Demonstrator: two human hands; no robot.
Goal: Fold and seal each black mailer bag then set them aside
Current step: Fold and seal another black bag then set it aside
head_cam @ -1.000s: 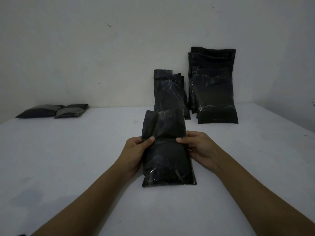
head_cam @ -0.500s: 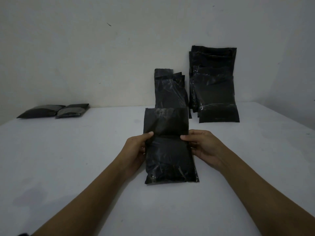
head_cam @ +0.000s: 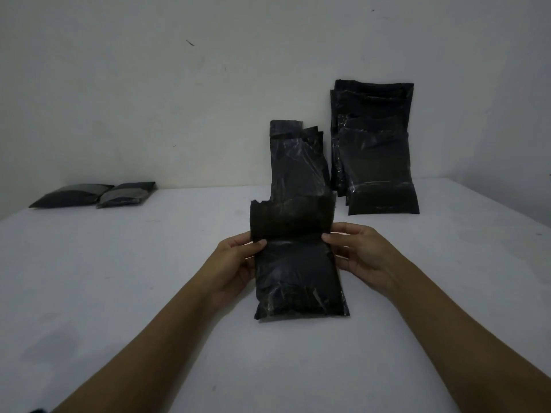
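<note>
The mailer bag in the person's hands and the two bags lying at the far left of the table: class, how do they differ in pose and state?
The held mailer bag lies lengthwise before the person, gripped by the left hand and right hand; the two far-left bags lie flat, untouched. The held bag's top flap stands half-folded; the far-left bags show no raised flap and look shorter. All are black plastic on the white table.

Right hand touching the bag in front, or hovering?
Touching. The head view shows the right hand with thumb on the flap's fold and fingers against the side of the bag; the left hand pinches the opposite edge.
</note>
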